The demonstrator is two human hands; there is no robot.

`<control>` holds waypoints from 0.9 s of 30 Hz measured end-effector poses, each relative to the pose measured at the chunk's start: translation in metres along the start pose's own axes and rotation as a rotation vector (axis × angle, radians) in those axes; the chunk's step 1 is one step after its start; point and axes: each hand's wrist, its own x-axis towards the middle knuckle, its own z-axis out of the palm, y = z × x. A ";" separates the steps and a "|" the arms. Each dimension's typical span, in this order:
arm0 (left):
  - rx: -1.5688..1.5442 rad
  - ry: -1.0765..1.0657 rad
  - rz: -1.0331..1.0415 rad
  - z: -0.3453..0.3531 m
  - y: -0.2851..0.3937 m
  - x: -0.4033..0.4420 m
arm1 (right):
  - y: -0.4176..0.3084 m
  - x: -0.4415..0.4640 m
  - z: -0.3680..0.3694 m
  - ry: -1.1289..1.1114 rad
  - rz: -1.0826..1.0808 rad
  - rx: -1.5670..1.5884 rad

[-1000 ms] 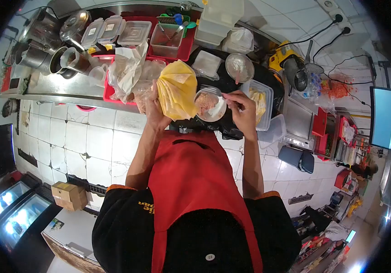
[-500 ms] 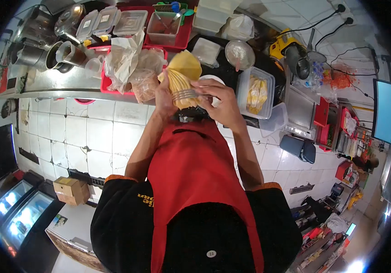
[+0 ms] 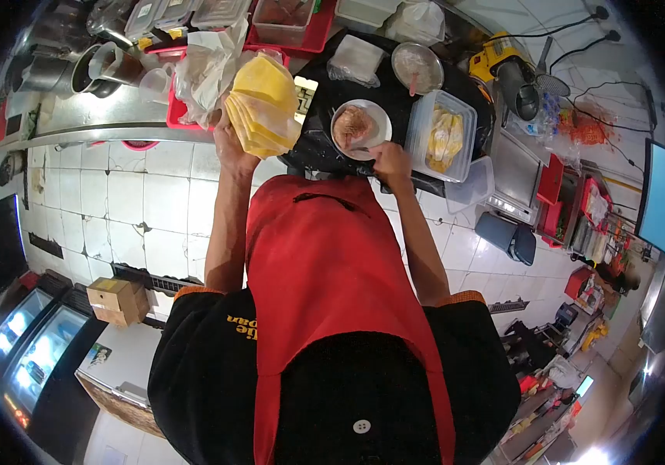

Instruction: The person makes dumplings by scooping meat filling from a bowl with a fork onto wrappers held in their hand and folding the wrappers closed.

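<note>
Several thin yellow sheets (image 3: 264,101) spread like a fan in the left hand (image 3: 235,149), whose fingers are closed around the lower edge of the stack. The sheets are held up in front of the crumpled plastic bags (image 3: 201,77) on the red tray (image 3: 176,110). The right hand (image 3: 392,164) is curled nearly shut around the handle of a metal utensil (image 3: 366,149), which reaches into a round white bowl (image 3: 379,116). Pinkish filling (image 3: 352,125) lies in this bowl, mostly toward its left side. Just right of the bowl is a clear plastic tub (image 3: 465,128) with folded yellow pieces (image 3: 445,141) inside, and a clear lid (image 3: 473,184) lies beside the tub's lower right corner. Beyond the bowl, a wrapped white packet (image 3: 355,58) and a round dish (image 3: 418,67) sit on the black covering (image 3: 315,139).
</note>
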 end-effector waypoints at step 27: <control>0.273 0.226 -0.175 0.012 -0.059 0.006 | -0.035 -0.008 -0.138 -0.127 -0.277 0.712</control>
